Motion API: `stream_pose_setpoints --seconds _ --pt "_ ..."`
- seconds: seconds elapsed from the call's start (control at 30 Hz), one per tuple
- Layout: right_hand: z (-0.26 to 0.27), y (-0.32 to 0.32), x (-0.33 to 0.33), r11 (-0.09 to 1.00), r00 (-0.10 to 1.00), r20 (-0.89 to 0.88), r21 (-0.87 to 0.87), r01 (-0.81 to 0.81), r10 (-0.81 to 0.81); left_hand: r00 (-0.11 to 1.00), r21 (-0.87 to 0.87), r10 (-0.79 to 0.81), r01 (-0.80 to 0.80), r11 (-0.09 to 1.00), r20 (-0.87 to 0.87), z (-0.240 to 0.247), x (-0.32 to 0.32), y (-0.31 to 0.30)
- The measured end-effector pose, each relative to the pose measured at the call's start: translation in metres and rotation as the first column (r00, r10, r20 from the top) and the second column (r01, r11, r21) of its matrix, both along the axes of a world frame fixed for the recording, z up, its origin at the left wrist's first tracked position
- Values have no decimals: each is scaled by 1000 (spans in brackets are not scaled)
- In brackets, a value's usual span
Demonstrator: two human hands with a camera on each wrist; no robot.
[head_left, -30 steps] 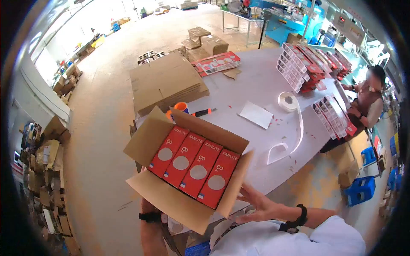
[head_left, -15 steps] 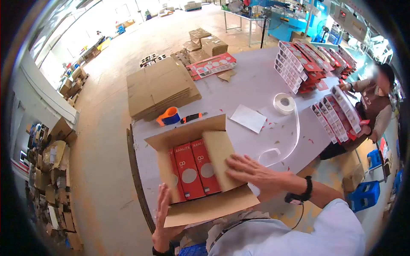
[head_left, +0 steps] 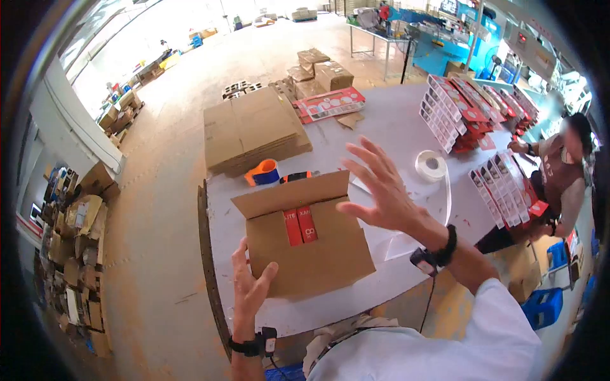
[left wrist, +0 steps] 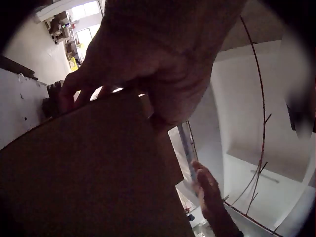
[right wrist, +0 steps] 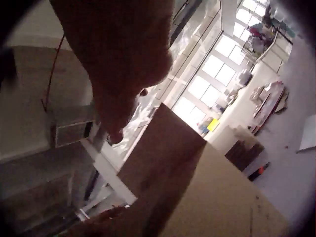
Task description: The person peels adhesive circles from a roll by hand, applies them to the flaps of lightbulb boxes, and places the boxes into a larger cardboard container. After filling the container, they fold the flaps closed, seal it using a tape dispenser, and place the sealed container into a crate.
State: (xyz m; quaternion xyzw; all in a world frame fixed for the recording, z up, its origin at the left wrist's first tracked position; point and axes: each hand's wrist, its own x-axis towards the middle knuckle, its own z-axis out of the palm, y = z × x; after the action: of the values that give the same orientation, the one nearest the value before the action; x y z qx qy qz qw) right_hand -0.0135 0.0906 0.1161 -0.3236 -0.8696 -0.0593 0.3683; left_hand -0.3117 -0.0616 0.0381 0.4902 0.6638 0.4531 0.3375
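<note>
A cardboard carton stands at the table's near edge. Its far flap sticks up, while the other flaps lie folded inward around a small gap. Through that gap show red printed boxes marked XANLITE. My left hand rests along the carton's left side, fingers fairly straight, thumb extended over the folded top. In the left wrist view its fingers reach over a cardboard edge. My right hand is raised over the carton's far right corner, fingers spread and holding nothing.
Behind the carton are an orange and blue tape dispenser and a stack of flat cardboard. A white tape roll lies to the right, its strip trailing. Red packs stand at the far right, near another person.
The carton came down level at the table's edge and its side and near flaps were folded in. My right hand lifted off a flap; my left thumb moved onto the top.
</note>
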Motion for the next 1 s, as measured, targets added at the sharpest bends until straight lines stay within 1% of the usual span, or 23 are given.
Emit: stream_pose_setpoints --seconds 0.03,0.13,0.17,0.23,0.3,0.33,0.37,0.4,0.47,0.5,0.53,0.57,0.6,0.63,0.67,0.7,0.77,0.8,0.87,0.9,0.97,1.0 --pt "0 2 -7 998 996 85 63 23 -29 996 -9 -63 64 998 60 -6 -5 3" --pt "-19 -18 -17 978 987 110 -185 -94 115 955 58 -136 125 990 262 -4 -2 6" --pt "-17 -35 -11 957 978 141 -267 -112 154 945 68 -152 138 988 289 0 0 5" --pt "-35 -52 0 960 971 181 -257 -107 156 922 94 -175 151 984 345 8 2 5" --pt "-63 -65 3 960 964 195 -251 -128 179 951 89 -185 168 982 247 6 -3 10" --pt "-70 -65 3 943 970 152 -303 -137 190 961 87 -198 184 979 192 5 -6 12" --pt "-75 -64 3 926 975 109 -349 -146 195 969 105 -155 137 985 193 1 -4 15" --pt "-77 -62 5 907 977 70 -390 -158 200 982 102 -144 132 986 124 -5 -9 22" --pt "-75 -62 3 893 986 -11 -423 -153 164 992 82 -128 129 988 -13 -19 -23 33" --pt "-74 -62 3 885 988 -47 -440 -150 145 992 66 -119 121 990 -33 -16 -22 33" --pt "-77 -63 3 838 988 -150 -536 -101 23 993 51 -110 113 992 -53 -8 -21 32" --pt "-83 -63 4 777 966 -237 -626 -68 -107 992 37 -99 102 994 -73 -4 -20 32" --pt "-89 -64 4 701 922 -305 -712 -54 -240 993 51 -112 110 993 40 -9 -19 32" --pt "-96 -68 -3 572 839 -465 -784 -242 -283 981 65 -122 113 991 152 -14 -19 30" --pt "-104 -74 -14 439 720 -598 -785 -437 -353 957 84 -133 115 990 257 -17 -19 30" --pt "-106 -77 -22 314 572 -692 -716 -624 -441 937 97 -120 93 991 328 -14 -16 30" --pt "-98 -84 -22 268 566 -661 -734 -624 -492 878 110 -87 40 993 471 -6 -3 25" --pt "-94 -86 -25 243 563 -648 -739 -629 -513 896 98 -78 39 994 437 -7 -7 23" --pt "-98 -97 -37 239 574 -640 -747 -620 -511 932 77 -50 24 997 358 -7 -25 13" --pt "-103 -105 -44 233 580 -633 -753 -616 -513 935 72 -55 31 997 351 -6 -36 6" --pt "-110 -118 -66 252 602 -667 -734 -630 -439 935 61 -73 55 997 347 -2 -56 -11" --pt "-110 -124 -79 257 612 -678 -728 -635 -407 936 40 -35 22 999 350 3 -64 -21"
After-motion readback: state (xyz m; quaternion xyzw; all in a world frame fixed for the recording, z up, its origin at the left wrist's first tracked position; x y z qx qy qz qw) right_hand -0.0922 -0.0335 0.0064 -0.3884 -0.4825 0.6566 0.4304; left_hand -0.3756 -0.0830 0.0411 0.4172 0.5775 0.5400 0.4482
